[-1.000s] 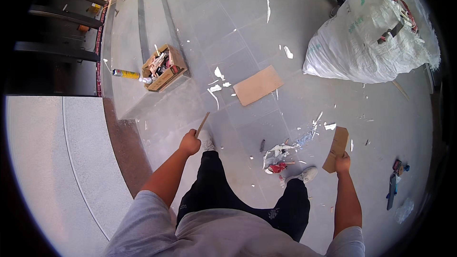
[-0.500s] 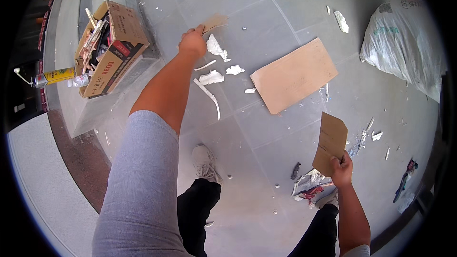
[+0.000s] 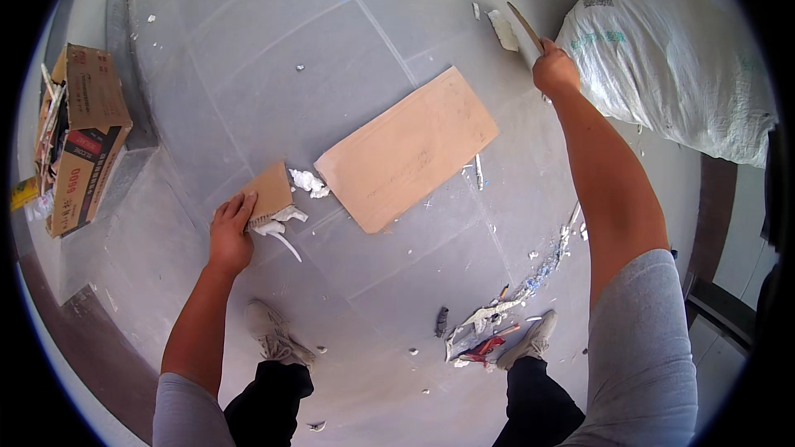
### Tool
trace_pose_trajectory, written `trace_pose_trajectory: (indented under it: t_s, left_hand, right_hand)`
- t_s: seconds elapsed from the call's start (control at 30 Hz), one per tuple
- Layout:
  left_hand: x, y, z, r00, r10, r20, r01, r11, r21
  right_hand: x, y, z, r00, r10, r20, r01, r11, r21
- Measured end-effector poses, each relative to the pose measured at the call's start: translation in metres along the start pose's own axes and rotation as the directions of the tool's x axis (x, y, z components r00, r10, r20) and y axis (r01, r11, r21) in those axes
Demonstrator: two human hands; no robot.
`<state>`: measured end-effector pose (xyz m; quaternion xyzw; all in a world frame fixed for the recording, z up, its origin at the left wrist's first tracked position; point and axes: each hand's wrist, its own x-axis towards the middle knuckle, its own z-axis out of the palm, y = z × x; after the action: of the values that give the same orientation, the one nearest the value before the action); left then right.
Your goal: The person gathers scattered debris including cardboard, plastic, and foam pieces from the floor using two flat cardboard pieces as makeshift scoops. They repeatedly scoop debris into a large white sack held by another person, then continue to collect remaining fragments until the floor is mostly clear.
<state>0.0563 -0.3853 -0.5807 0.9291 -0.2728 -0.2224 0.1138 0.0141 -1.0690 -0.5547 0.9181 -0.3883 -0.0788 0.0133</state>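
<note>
My left hand (image 3: pixel 231 236) is closed on a small piece of brown cardboard (image 3: pixel 272 189), tilted low over the floor. White foam-like scraps (image 3: pixel 286 217) and a thin curved white strip lie against its near edge. My right hand (image 3: pixel 556 71), arm stretched far out, grips another cardboard piece (image 3: pixel 525 26), seen almost edge-on. That piece stands beside a flat white scrap (image 3: pixel 502 31), close to a big white woven sack (image 3: pixel 662 66). Between my hands a larger cardboard sheet (image 3: pixel 410 149) lies flat on the grey floor, with a white crumpled clump (image 3: pixel 309 184) by its left corner.
At the far left stands an open cardboard box (image 3: pixel 91 157) full of scraps, a yellow can (image 3: pixel 25 193) beside it. Near my right shoe (image 3: pixel 534 339) lies a heap of debris (image 3: pixel 480 343) with red and white bits; a trail of crumbs (image 3: pixel 546 265) runs up from it.
My left hand has come nearer with its cardboard, and white scraps are now bunched against it. My right hand has reached far forward to beside the sack. The view has swung right.
</note>
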Motion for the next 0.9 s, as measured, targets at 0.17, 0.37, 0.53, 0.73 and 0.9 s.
trace_pose_trajectory:
  t_s: [0.17,0.37,0.53,0.73,0.9]
  left_hand:
    - [-0.059,0.031,0.034,0.999,-0.034,-0.008,0.034,0.998,-0.054]
    - [-0.117,0.097,0.072,0.997,-0.082,-0.016,0.079,0.988,-0.134]
    - [-0.174,0.186,0.11,0.991,-0.028,0.129,0.055,0.976,-0.209]
    - [-0.105,0.149,0.055,0.949,-0.2,-0.242,0.148,0.965,-0.215]
    - [0.033,0.072,0.024,0.956,-0.162,-0.243,0.148,0.986,-0.076]
  right_hand:
    - [0.042,-0.009,-0.011,0.976,-0.121,0.182,0.136,0.988,-0.076]
    - [-0.022,0.055,0.027,0.911,-0.409,0.051,0.412,0.906,-0.095]
    - [-0.15,0.118,0.034,0.835,-0.542,0.096,0.53,0.839,0.123]
    - [-0.165,0.164,0.019,0.903,-0.39,-0.179,0.427,0.861,0.276]
    - [-0.156,0.126,0.046,0.967,-0.213,0.142,0.224,0.972,-0.066]
